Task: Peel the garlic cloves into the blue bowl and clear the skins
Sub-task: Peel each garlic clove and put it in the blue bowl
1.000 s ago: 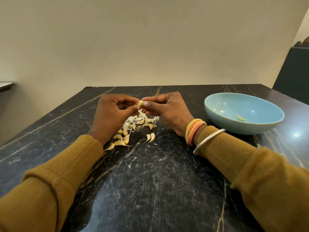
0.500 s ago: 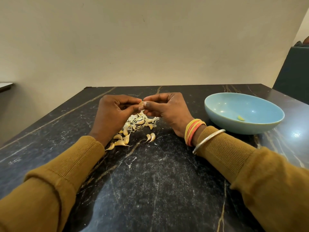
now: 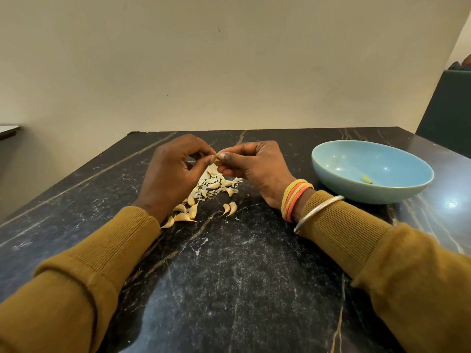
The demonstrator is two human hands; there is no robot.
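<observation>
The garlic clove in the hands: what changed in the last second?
Hardly anything. The left hand and right hand still pinch the garlic clove, now covering more of it. The blue bowl, the piece inside it and the pile of cloves and skins stayed put.

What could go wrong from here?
1. The left hand and right hand pinch the garlic clove above the pile of skins and unpeeled cloves; a slip likely drops it in there.
2. Skins lie mixed with cloves, so sweeping may take cloves too.
3. The silver bangle sits close to the blue bowl; reaching over might nudge it.
</observation>
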